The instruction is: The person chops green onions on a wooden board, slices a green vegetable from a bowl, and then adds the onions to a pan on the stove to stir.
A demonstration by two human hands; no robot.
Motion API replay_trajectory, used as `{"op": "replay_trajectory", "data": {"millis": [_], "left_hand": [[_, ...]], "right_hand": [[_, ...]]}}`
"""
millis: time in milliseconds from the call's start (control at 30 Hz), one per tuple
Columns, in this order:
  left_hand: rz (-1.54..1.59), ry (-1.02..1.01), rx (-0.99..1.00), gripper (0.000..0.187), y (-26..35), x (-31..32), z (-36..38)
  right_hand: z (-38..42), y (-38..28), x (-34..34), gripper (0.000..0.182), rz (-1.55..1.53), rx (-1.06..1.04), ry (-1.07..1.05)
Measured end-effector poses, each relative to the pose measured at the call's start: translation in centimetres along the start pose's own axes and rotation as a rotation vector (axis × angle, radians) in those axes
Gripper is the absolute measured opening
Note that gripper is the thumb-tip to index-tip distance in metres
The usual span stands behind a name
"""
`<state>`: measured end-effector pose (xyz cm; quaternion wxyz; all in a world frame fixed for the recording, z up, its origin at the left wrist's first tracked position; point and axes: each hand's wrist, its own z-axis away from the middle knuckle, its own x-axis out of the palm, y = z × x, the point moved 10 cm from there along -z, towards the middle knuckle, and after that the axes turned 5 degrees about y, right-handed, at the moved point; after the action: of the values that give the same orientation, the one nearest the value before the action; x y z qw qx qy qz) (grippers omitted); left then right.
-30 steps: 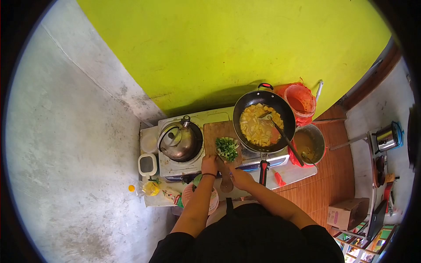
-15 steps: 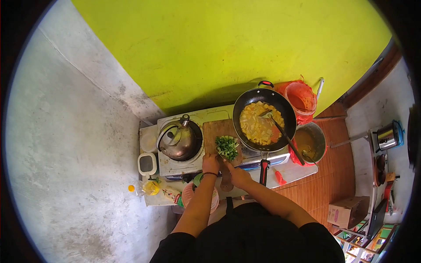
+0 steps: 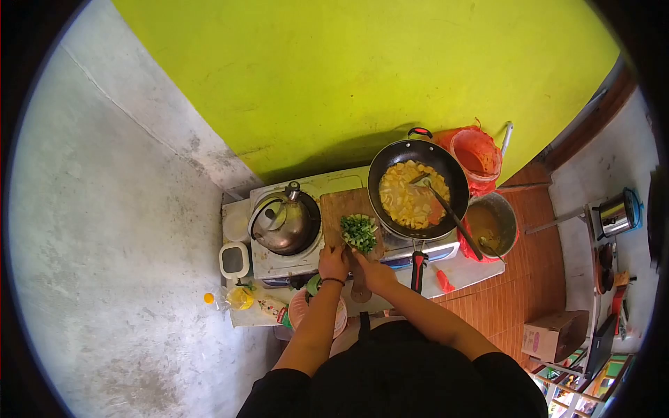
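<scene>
A wooden cutting board (image 3: pixel 336 217) lies over the stove between the kettle and the wok, its handle (image 3: pixel 360 291) pointing toward me. Chopped green leaves (image 3: pixel 359 233) are heaped on its right half. My left hand (image 3: pixel 334 263) is closed on the board's near edge, left of the handle. On the other side of the handle, my right hand (image 3: pixel 378 276) grips the same edge. The undersides of my fingers are hidden. Close to my right hand, a black wok (image 3: pixel 378 164) holds yellow chunks in liquid (image 3: pixel 404 191), with a dark-handled spatula (image 3: pixel 456 221) resting in it.
A metal kettle (image 3: pixel 282 226) sits on the left burner. Right of the wok are a metal pot (image 3: pixel 507 209) with brownish liquid and a red-lined bucket (image 3: pixel 479 150). The wok handle (image 3: pixel 418 272) juts toward me. A pink basket (image 3: pixel 300 310) is below my left forearm.
</scene>
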<state>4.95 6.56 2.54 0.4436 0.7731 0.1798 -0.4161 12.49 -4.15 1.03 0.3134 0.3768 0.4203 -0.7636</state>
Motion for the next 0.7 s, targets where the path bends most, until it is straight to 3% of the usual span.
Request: {"op": "replay_trajectory", "data": {"millis": [167, 367, 467, 700], "left_hand": [[0.130, 0.020, -0.037, 0.019, -1.7, 0.7, 0.5], [0.046, -0.008, 0.006, 0.016, -1.9, 1.7, -0.3], [0.053, 0.001, 0.013, 0.016, -2.7, 3.0, -0.5], [0.031, -0.034, 0.013, 0.016, -1.9, 2.6, -0.7]], "right_hand": [[1.3, 0.4, -0.8, 0.070, -0.197, 0.035, -0.040], [2.1, 0.3, -0.3, 0.060, -0.201, -0.037, 0.017], [1.7, 1.1, 0.9, 0.073, -0.146, -0.026, 0.008], [1.0, 0.8, 1.0, 0.077, -0.123, -0.012, -0.017]]}}
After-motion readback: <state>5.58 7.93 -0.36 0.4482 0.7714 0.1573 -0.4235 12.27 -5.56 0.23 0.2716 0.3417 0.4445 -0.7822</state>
